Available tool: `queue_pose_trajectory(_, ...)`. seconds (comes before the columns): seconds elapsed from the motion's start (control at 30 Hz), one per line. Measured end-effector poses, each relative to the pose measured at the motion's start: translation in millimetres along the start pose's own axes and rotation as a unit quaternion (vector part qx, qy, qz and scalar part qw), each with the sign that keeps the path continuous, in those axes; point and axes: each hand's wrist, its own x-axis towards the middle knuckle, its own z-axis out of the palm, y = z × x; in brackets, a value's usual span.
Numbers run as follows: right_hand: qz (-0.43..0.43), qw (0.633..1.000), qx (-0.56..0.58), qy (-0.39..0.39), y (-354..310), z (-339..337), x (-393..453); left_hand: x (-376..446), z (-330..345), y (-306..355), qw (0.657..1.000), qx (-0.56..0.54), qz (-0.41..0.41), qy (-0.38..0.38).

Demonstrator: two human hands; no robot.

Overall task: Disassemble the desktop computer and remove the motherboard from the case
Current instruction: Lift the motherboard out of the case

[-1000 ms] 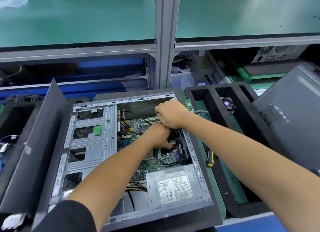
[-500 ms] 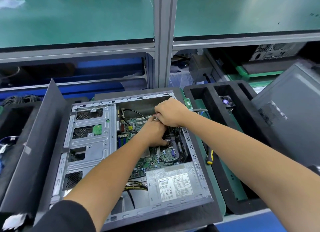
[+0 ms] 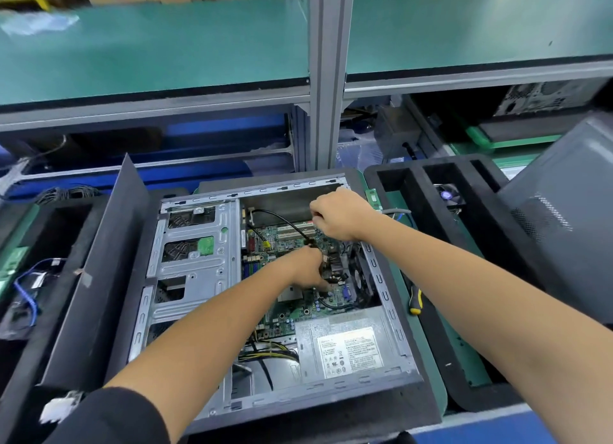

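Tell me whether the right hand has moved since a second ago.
Yes. The right hand has lifted away from the left hand, toward the far wall of the case.

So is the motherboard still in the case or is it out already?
Still in. The green motherboard lies flat inside the open case, with black cables across it and both hands, left hand and right hand, working over it.

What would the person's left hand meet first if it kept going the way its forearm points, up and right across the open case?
Probably the right hand, just beyond the left hand. If it passed beneath, the case wall comes next. Depth is unclear from one view.
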Motion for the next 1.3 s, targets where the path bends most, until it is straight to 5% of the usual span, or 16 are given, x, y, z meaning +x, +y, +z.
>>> queue_pose_trajectory(0.13,-0.003,1.0,-0.016,-0.003,-1,0,1,-2,-3,0,0.998,-0.045,0.016,-0.034)
queue_pose_trajectory(0.37,-0.001,1.0,-0.029,-0.008,-2,-1,2,-15,-6,-13,0.949,-0.222,0.038,-0.222)
queue_pose_trajectory(0.47,-0.001,1.0,-0.03,-0.008,-3,-1,1,-14,0,-7,0.939,-0.284,-0.029,-0.191)
queue_pose_trajectory(0.57,0.006,0.999,-0.045,-0.012,-4,-3,1,-8,4,0,0.962,-0.227,-0.071,-0.131)
queue_pose_trajectory(0.67,0.006,0.997,-0.074,-0.037,-7,-7,-1,-2,1,-1,0.997,-0.053,-0.046,0.01)
queue_pose_trajectory(0.8,-0.043,0.975,-0.164,-0.145,-11,-14,0,0,-6,-11,0.981,0.016,-0.053,0.185)
queue_pose_trajectory(0.9,-0.058,0.94,-0.227,-0.247,-14,-21,3,0,-12,-15,0.982,0.039,-0.058,0.176)
queue_pose_trajectory(1.0,-0.064,0.932,-0.233,-0.268,-17,-22,4,3,-13,-18,0.986,0.01,-0.047,0.16)
queue_pose_trajectory(1.3,0.032,0.998,0.012,-0.06,-11,-18,-5,8,-17,-21,0.984,-0.038,-0.041,0.171)
